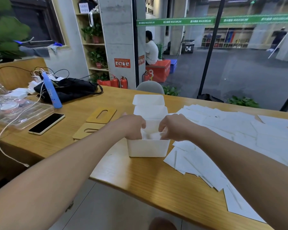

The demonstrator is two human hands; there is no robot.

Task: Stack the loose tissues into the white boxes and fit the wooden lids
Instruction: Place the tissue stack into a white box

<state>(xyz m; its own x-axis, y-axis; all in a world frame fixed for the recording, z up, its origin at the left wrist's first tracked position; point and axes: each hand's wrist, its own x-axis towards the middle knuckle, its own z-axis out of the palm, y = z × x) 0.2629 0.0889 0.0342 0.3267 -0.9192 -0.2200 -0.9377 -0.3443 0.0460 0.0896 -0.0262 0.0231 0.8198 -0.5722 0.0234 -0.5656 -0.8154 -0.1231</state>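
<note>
Head view, one frame. Left hand point(133, 127) and right hand point(171, 127) were both dipped into the nearest white box point(148, 148), fingers curled down over tissue inside; each appeared to pinch or press the tissue, though the fingertips were hidden below the rim. Two further white boxes point(149, 99) stood in a row behind it, the middle one touching the near box; whether they held tissue could not be told. Two wooden lids point(101, 115), each with an oval slot, lay flat to the left of the boxes, one partly behind the left forearm; none was fitted. Loose tissues point(239, 128) were spread in overlapping sheets across the right half of the table, reaching the near edge. Judged progress: early, with the first box being filled, the bulk of the tissue unstacked and all lids left to fit. Surface: wooden table point(156, 180), light brown. On its left part lay a phone point(46, 123), a white cable point(10, 123), a clear plastic tray point(20, 112), a blue bottle point(51, 90) and a black bag point(70, 88). Room: concrete pillar, shelf of potted plants, red fire extinguishers point(119, 82), glass front with a green banner, and a seated person beyond it.
</note>
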